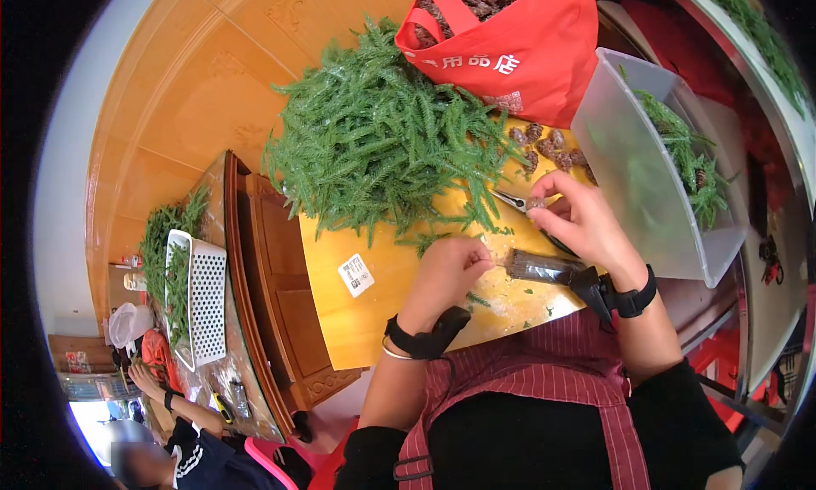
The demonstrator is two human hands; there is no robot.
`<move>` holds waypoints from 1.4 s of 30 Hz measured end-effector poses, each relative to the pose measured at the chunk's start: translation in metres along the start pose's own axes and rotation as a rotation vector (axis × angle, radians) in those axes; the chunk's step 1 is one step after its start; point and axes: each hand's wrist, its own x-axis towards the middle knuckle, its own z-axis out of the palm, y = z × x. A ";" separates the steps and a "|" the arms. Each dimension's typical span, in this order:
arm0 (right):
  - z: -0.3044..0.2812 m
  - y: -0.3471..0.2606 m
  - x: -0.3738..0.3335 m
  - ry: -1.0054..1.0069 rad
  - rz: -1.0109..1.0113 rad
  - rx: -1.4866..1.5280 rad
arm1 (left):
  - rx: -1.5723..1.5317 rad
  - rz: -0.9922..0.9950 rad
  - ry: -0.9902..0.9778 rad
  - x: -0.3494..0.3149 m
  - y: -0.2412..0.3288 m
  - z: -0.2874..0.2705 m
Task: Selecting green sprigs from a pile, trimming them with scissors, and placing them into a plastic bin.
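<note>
My right hand pinches a small brown pine cone between thumb and fingertips, above the yellow tabletop. My left hand is closed, thumb against fingers; what it holds, if anything, is too small to make out. Partly under my right hand lie metal-jawed pliers or scissors, most of the tool hidden. Between my hands and my apron is a dark bundle in clear wrap. Several loose pine cones lie beyond my right hand. A big heap of green artificial fir sprigs spreads beyond my left hand.
A red bag full of pine cones stands at the back. On the right, a translucent bin contains green sprigs. At far left, a person works at another table with a white perforated basket.
</note>
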 end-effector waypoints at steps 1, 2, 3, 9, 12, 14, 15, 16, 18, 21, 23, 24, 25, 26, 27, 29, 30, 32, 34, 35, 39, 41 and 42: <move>0.000 0.000 -0.001 0.004 0.001 -0.001 | -0.060 0.000 0.002 0.001 -0.002 0.000; -0.001 0.001 -0.002 -0.006 0.012 0.008 | -0.060 0.003 -0.002 0.001 -0.003 0.003; 0.000 0.002 -0.002 -0.019 0.022 0.020 | -0.061 0.042 0.047 0.000 -0.004 0.007; -0.002 -0.003 -0.006 -0.039 0.029 0.048 | -0.027 0.059 -0.067 0.002 -0.002 0.008; -0.003 0.001 -0.007 -0.019 -0.026 0.030 | 0.048 0.103 -0.069 0.004 -0.006 0.008; -0.002 0.001 -0.007 -0.024 -0.009 0.044 | 0.049 0.143 -0.068 0.004 -0.009 0.009; -0.002 0.000 -0.008 -0.025 0.010 0.054 | 0.008 0.148 -0.072 0.004 -0.011 0.010; -0.002 0.000 -0.008 -0.026 0.009 0.056 | -0.033 0.154 -0.075 0.003 -0.011 0.010; -0.001 0.000 -0.008 -0.031 -0.022 0.042 | -0.010 0.122 -0.079 0.003 -0.008 0.007; -0.003 -0.001 -0.009 -0.039 -0.007 0.048 | 0.026 0.071 -0.069 0.001 -0.004 0.001; -0.005 -0.002 -0.009 -0.043 0.000 0.036 | 0.039 0.050 -0.055 0.001 -0.008 -0.001; -0.005 -0.002 -0.009 -0.049 0.007 0.025 | 0.033 0.087 -0.020 0.000 -0.013 -0.001; -0.004 -0.002 -0.009 -0.050 0.005 0.027 | 0.028 0.123 0.015 -0.001 -0.016 -0.002; -0.003 -0.001 -0.010 -0.054 0.004 0.026 | 0.029 0.122 0.017 -0.003 -0.018 -0.004; -0.003 0.000 -0.010 -0.056 0.002 0.025 | 0.003 0.076 0.027 -0.004 -0.019 -0.006; -0.002 0.003 -0.011 -0.055 -0.005 0.022 | -0.022 0.030 0.039 -0.005 -0.017 -0.009; -0.001 0.005 -0.011 -0.053 -0.010 0.019 | -0.067 -0.007 0.021 -0.005 -0.014 -0.012; -0.001 0.003 -0.011 -0.059 0.005 0.036 | -0.113 -0.044 0.003 -0.005 -0.010 -0.013; 0.001 0.001 -0.010 -0.068 0.020 0.053 | 0.026 0.005 0.022 -0.006 -0.009 -0.012; 0.002 0.000 -0.010 -0.077 0.016 0.037 | 0.026 0.004 0.023 -0.006 -0.011 -0.012; 0.000 -0.002 -0.012 -0.081 0.015 0.049 | -0.102 -0.073 0.053 -0.004 -0.014 -0.018; 0.000 0.000 -0.012 -0.076 0.011 0.040 | -0.106 -0.069 0.067 -0.004 -0.017 -0.018; 0.001 0.001 -0.013 -0.073 0.008 0.031 | -0.137 -0.073 0.078 -0.004 -0.021 -0.015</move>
